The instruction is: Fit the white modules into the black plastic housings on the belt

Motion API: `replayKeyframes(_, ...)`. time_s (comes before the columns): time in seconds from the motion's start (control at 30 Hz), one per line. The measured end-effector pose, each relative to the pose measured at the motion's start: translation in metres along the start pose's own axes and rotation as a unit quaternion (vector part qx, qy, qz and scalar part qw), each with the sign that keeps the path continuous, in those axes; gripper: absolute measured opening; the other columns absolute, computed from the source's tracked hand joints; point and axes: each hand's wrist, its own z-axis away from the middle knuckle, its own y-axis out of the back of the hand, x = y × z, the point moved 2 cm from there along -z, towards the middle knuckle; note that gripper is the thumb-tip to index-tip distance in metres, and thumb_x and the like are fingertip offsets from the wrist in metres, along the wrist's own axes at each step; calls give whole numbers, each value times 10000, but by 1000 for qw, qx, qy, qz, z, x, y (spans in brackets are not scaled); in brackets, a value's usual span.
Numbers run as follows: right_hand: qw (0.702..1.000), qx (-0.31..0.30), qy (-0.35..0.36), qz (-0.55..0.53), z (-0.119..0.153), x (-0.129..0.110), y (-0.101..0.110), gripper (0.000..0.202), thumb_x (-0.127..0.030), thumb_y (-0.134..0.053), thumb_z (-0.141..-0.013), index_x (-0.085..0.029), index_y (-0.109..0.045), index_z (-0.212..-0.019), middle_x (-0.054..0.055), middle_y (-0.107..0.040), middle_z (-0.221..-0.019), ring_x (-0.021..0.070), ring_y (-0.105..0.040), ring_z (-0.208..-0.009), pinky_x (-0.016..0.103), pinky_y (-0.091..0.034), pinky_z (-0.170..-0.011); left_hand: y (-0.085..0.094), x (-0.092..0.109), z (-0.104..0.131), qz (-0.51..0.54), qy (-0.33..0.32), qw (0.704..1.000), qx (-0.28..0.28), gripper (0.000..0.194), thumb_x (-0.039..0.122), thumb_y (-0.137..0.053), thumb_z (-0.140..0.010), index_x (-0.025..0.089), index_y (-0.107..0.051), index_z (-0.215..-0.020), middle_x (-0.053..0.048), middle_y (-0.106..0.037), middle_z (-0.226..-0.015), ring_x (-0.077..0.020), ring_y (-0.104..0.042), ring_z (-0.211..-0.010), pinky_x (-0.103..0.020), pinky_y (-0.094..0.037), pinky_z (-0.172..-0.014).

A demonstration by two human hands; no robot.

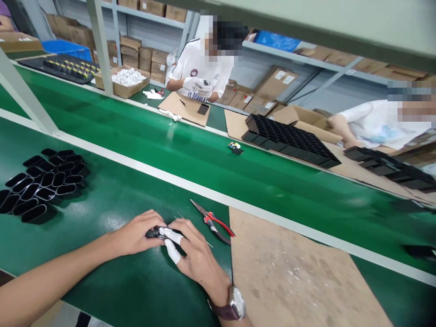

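Observation:
Between my two hands is a small black part (153, 233) with a pale, ribbed or pin-like section; its exact kind I cannot make out. My left hand (141, 232) pinches it from the left, thumb below and fingers above. White finger covers sit on the thumb and a finger of my right hand (194, 252), which grips the part's other end. A watch (235, 303) is on my right wrist. Just beyond the right hand lie long-nose pliers (211, 221) with red and black handles, and a thin metal rod (207, 242) partly hidden by my fingers.
Many black oval sleeves (46, 181) stand at the left. A cardboard sheet (293, 268) covers the bench at right. Beyond a white rail runs a green conveyor (177, 143) carrying a small colourful item (235, 146). Two co-workers sit across, near black trays (289, 141) and a box of white pieces (127, 81).

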Motion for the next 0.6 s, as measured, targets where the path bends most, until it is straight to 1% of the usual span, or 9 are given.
replayKeyframes(0.07, 1000, 11, -7, -5, 2, -1, -2, 417, -98, -590, -1008, -247, -587, -1398, 101, -669, -1185, 264, -629, -1116, 498, -583, -998, 0, 0, 0, 4, -1, 1000, 0, 168, 318, -697, -999, 198, -657, -1109, -74, -708, -1049, -229, -649, -986, -353, -544, -854)
replayKeyframes(0.17, 1000, -5, -9, 21, 4, -3, -5, 423, -80, -562, -1003, -224, -581, -1400, 122, -643, -1206, 277, -611, -1130, 508, -570, -1006, 0, 0, 0, 5, 0, 1000, 0, 156, 288, -703, -987, 197, -657, -1105, -72, -707, -1048, -231, -646, -988, -352, -540, -856)
replayKeyframes(0.3, 997, -35, -8, 71, 2, -6, -8, 365, -68, -520, -988, -199, -623, -1312, 136, -612, -1169, 284, -592, -1067, 490, -584, -925, 0, -1, 0, 2, -4, 1000, 3, 157, 229, -705, -963, 195, -655, -1107, -75, -708, -1051, -235, -645, -991, -353, -538, -851)
replayKeyframes(0.37, 996, -35, -6, 84, 1, -8, -10, 334, -63, -516, -975, -198, -643, -1253, 131, -614, -1137, 280, -599, -1033, 482, -585, -897, -1, -2, 0, 1, -6, 1000, 4, 161, 221, -709, -957, 199, -658, -1109, -75, -711, -1053, -233, -648, -987, -347, -540, -840)
replayKeyframes(0.43, 996, -28, -1, 84, 0, -8, -9, 325, -71, -524, -976, -211, -654, -1239, 120, -625, -1118, 275, -616, -1016, 477, -588, -892, -1, -3, 1, 1, -3, 1000, 8, 159, 216, -711, -954, 201, -660, -1104, -72, -710, -1049, -229, -651, -981, -340, -544, -832)
replayKeyframes(0.53, 998, -4, -12, 58, 3, -1, -5, 381, -128, -540, -1019, -229, -590, -1383, 112, -648, -1149, 263, -641, -1033, 456, -596, -907, -1, -3, 1, -8, 3, 1000, 7, 173, 221, -733, -942, 203, -659, -1098, -65, -708, -1044, -225, -655, -976, -335, -547, -828)
replayKeyframes(0.6, 995, 25, -46, 81, 9, 11, 0, 424, -172, -537, -1047, -209, -518, -1469, 131, -649, -1203, 273, -644, -1081, 461, -597, -925, -1, -2, 1, -18, 10, 1000, 3, 202, 228, -757, -926, 207, -658, -1100, -61, -707, -1058, -227, -657, -980, -337, -548, -830)
